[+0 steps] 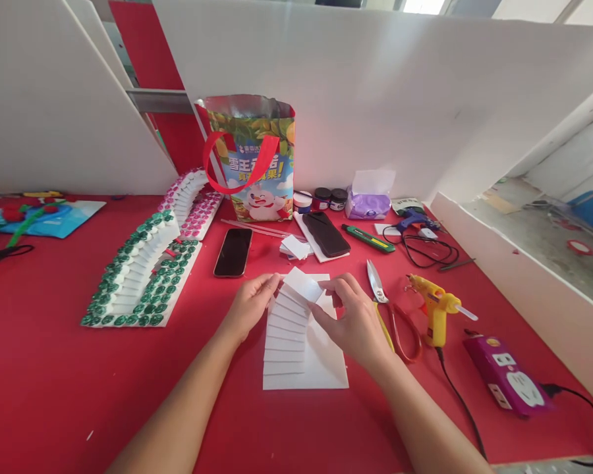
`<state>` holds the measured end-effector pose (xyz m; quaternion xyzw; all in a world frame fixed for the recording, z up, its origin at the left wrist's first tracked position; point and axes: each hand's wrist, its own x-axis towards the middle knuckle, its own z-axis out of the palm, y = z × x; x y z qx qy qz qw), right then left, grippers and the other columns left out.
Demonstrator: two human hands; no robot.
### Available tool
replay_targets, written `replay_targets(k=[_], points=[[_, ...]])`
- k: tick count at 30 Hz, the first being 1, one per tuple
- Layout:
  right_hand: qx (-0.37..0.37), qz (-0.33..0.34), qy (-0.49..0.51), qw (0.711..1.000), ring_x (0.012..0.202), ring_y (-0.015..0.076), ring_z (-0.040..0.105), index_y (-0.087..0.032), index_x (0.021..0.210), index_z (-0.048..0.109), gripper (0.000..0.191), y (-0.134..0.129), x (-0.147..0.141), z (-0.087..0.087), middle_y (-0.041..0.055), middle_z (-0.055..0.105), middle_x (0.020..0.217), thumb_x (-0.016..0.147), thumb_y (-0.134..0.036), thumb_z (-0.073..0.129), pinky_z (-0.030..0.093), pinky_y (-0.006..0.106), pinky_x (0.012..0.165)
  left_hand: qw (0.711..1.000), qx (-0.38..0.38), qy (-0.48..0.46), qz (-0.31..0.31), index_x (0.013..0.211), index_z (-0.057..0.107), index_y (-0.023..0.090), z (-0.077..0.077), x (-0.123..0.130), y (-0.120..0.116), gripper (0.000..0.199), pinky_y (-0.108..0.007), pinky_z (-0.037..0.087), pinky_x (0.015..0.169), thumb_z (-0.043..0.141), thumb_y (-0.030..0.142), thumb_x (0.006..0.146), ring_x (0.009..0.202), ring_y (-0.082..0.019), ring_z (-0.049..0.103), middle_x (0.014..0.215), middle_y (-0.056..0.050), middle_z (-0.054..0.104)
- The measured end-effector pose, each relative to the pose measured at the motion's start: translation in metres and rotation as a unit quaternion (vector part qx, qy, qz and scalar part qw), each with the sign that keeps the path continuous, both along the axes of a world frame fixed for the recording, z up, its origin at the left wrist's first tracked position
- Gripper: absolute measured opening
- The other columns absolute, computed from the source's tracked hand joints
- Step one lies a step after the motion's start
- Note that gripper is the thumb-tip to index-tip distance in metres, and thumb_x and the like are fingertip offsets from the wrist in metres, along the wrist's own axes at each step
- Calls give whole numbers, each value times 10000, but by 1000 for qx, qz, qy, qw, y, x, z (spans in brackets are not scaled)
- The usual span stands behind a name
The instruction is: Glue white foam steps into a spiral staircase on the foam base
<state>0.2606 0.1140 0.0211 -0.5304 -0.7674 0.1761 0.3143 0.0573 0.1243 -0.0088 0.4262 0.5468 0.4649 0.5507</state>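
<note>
A white foam board lies on the red table, bearing a curved stair of several overlapping white strips. At the top of the stair is a white rectangular piece. My left hand pinches the left end of this piece between thumb and fingers. On its right side, the thumb and fingertips of my right hand close on the opposite end. A small stack of white cut pieces sits just beyond the board.
Scissors, a yellow glue gun and a purple power strip lie to the right. Two phones, a green cutter and a shopping bag stand beyond. Decorated stair models are at left.
</note>
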Motion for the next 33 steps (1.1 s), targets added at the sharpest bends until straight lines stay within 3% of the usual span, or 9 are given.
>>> replay_targets(k=[8, 14, 33], points=[[-4, -7, 1, 1000, 624, 123, 559, -202, 994, 662, 177, -2, 3, -6, 30, 624, 920, 862, -317, 688, 461, 254, 566, 999, -11, -45, 3, 905, 771, 175, -2, 4, 1, 460, -244, 434, 600, 743, 612, 764, 583, -135, 521, 671, -3, 653], [-2, 4, -3, 1000, 637, 132, 571, -199, 1018, 652, 188, -2, 2, -9, 37, 631, 934, 865, -305, 679, 481, 269, 600, 999, -26, -45, 8, 847, 728, 165, -6, 4, 2, 448, -228, 377, 523, 725, 609, 790, 559, -114, 479, 662, 3, 612], [5, 4, -18, 1000, 629, 133, 570, -190, 1011, 655, 192, 1, 2, -13, 40, 640, 935, 861, -300, 704, 464, 268, 598, 1000, -19, -16, 6, 778, 673, 178, -6, 5, 3, 402, -230, 401, 573, 742, 573, 783, 627, -121, 508, 695, 13, 601]])
